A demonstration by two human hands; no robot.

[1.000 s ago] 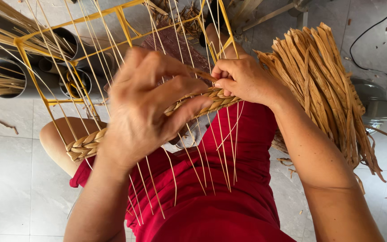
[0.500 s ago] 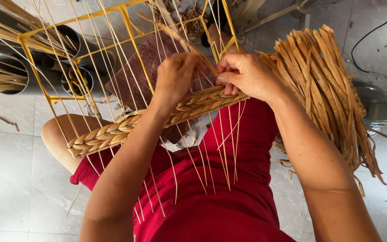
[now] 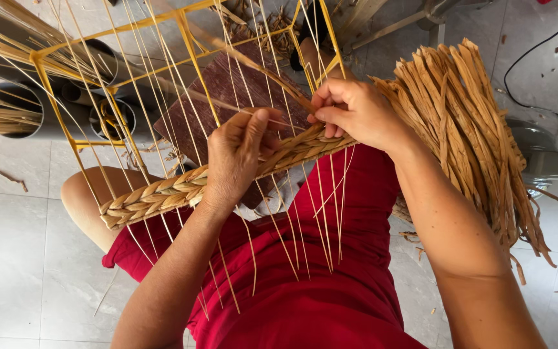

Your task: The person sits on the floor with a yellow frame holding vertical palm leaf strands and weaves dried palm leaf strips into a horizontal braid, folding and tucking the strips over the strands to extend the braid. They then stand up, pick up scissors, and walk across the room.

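Head view: the left hand (image 3: 235, 161) lies over the braid (image 3: 163, 194), fingers curled around it amid thin strands. The right hand (image 3: 356, 113) pinches the braid's far end, fingers closed. The braid crosses the yellow frame (image 3: 66, 129) above the lap; straw bundle (image 3: 466, 129) lies right.

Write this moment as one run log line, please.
left hand: on braided straw band | right hand: pinching straw strand | yellow wire frame: on lap

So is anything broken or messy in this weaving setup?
Nothing looks broken. The braided band runs evenly across the yellow frame, with the left hand and right hand on it. Only small straw scraps lie scattered on the tiled floor.
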